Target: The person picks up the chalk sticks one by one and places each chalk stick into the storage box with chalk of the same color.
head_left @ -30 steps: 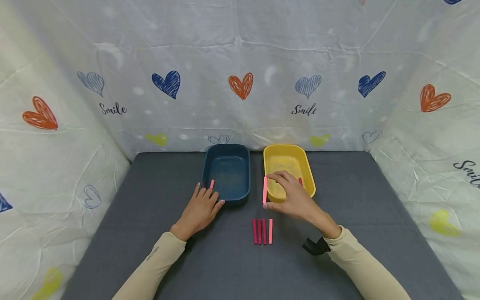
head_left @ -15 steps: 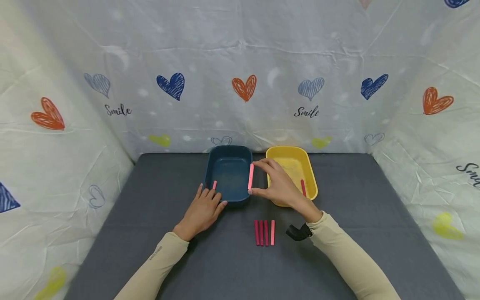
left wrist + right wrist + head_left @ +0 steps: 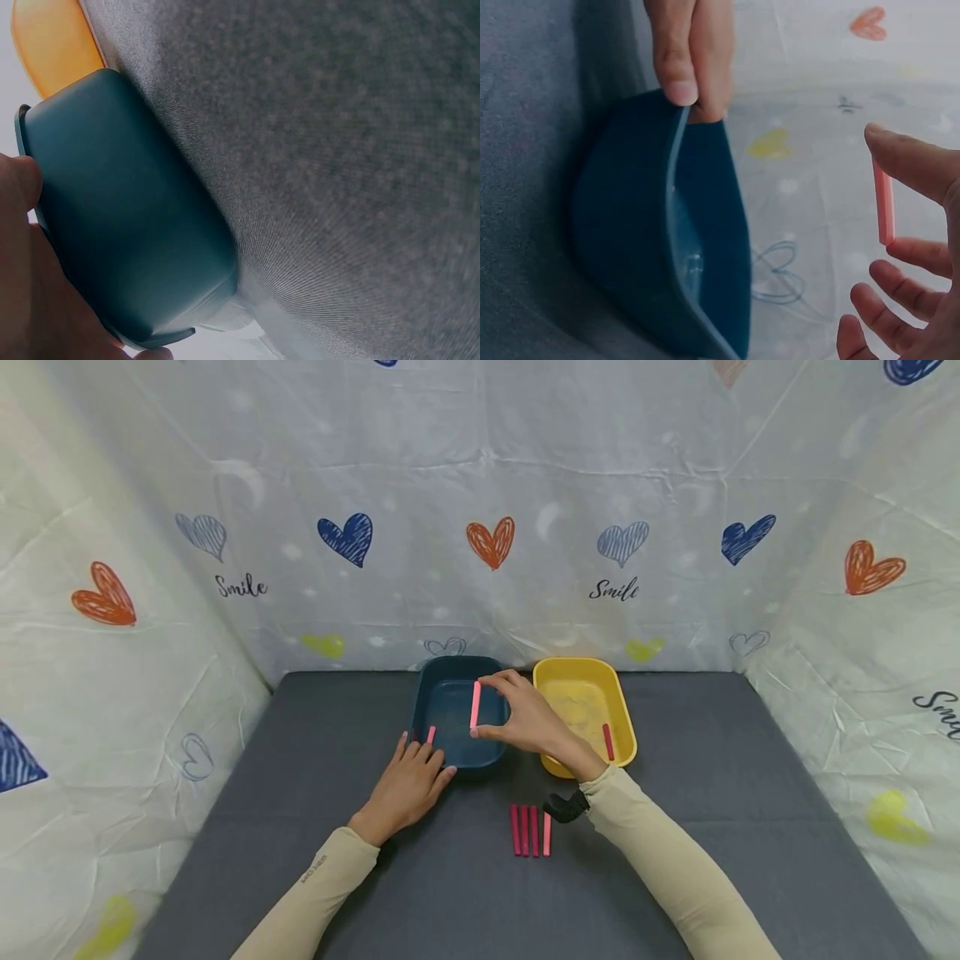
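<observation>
My right hand pinches a slim pink stick by its two ends, thumb at the near end and a finger at the far one. The stick stands out over the dark blue tub; in the right wrist view it is well apart from the rim. At the tub's near left corner, my left hand grips the rim with thumb and fingers. Another pink stick shows inside the tub, partly hidden by those fingers. Three dark red sticks and one pink stick lie side by side on the table.
To the right of the blue tub is a yellow tub with a dark red stick in it. A patterned cloth hangs behind the grey table. A black strap hangs at my right wrist.
My right hand has carried the pink stick leftward from beside the yellow tub to over the blue tub. My left hand stays at the blue tub's corner.
</observation>
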`<state>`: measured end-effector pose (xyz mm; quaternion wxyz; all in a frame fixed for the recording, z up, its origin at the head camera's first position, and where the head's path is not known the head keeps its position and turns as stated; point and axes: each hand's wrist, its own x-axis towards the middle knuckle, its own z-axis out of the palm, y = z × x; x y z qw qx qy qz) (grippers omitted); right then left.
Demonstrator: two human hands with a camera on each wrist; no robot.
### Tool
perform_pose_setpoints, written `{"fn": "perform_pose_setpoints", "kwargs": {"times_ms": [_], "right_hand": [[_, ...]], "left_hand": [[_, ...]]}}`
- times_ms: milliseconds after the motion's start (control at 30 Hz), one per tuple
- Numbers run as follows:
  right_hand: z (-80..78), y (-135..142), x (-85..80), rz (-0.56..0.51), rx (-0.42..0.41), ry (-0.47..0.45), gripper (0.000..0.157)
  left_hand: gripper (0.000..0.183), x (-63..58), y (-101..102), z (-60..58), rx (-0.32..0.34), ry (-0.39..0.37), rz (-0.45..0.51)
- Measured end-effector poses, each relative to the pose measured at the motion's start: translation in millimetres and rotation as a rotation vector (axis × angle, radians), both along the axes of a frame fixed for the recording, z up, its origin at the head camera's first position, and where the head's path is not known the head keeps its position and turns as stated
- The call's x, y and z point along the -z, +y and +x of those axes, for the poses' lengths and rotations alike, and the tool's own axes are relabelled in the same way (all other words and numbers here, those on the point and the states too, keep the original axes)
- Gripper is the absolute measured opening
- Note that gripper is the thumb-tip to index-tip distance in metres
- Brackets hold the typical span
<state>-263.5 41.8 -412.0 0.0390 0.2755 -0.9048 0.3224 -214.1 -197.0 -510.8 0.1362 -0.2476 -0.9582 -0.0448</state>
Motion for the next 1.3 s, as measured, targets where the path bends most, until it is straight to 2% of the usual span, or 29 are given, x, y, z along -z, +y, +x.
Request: {"fn": "perform_pose_setpoints", "kwargs": {"times_ms": [300, 567, 933, 1300], "right_hand": [[-21.9, -17.2, 16.6, 0.001, 0.025, -0.110, 0.080], [-37.4, -32.8, 27.9, 0.059, 0.008, -0.111, 0.080], [-49.5, -46.1, 43.8, 0.132, -0.008, -0.143, 0.076], [-53.5, -58.1, 50.4, 0.184, -0.032, -0.164, 0.077]], "left_hand": [[0.033, 2.2, -1.7, 0.7, 0.000, 0.012, -0.001], [0.032, -0.6, -1.5, -1.0, 0.002, 0.010, 0.005], [0.033, -0.3, -0.8, -2.0, 0.007, 0.019, 0.001], [0.033, -0.4, 1.0, -0.4, 0.011, 0.022, 0.004]]}}
